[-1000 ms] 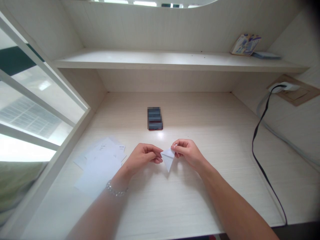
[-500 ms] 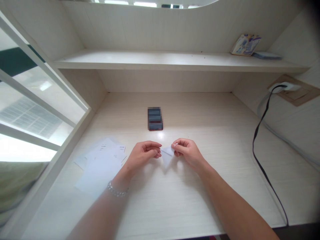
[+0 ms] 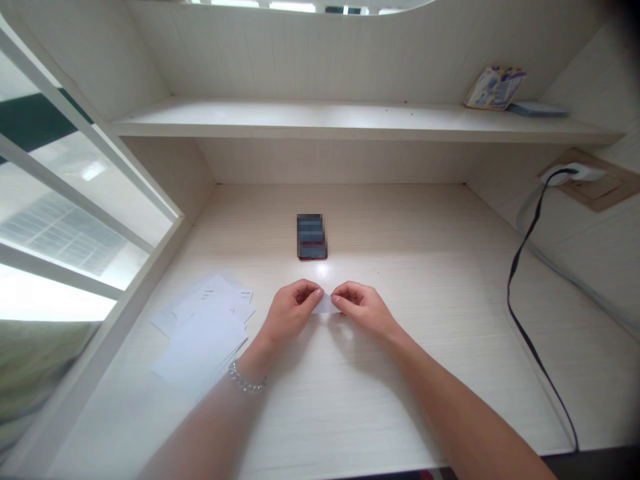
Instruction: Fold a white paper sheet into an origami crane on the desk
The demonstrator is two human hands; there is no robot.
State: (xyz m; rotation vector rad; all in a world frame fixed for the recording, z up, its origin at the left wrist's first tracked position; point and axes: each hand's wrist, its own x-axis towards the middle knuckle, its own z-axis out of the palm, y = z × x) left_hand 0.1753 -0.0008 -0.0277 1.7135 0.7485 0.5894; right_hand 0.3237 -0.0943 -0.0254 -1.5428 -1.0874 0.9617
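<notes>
A small piece of folded white paper (image 3: 326,305) is held above the pale desk (image 3: 425,253), between my two hands. My left hand (image 3: 296,308), with a silver bracelet on its wrist, pinches the paper's left side between thumb and fingers. On the opposite side, my right hand (image 3: 361,307) pinches it the same way. The fingers cover both ends of the paper, so its full shape is hidden. Just beyond my hands lies a dark phone-like rectangle (image 3: 312,237), its face blurred out.
Loose white paper sheets (image 3: 205,340) overlap on the desk to the left. A black cord (image 3: 515,287) runs down the right side from a wall socket (image 3: 595,180). Above the desk's back, a shelf (image 3: 300,120) holds a small colourful box (image 3: 495,88).
My left fingers have closed on the paper. The triangular point that hung down between my hands no longer shows, and my hands are closer together.
</notes>
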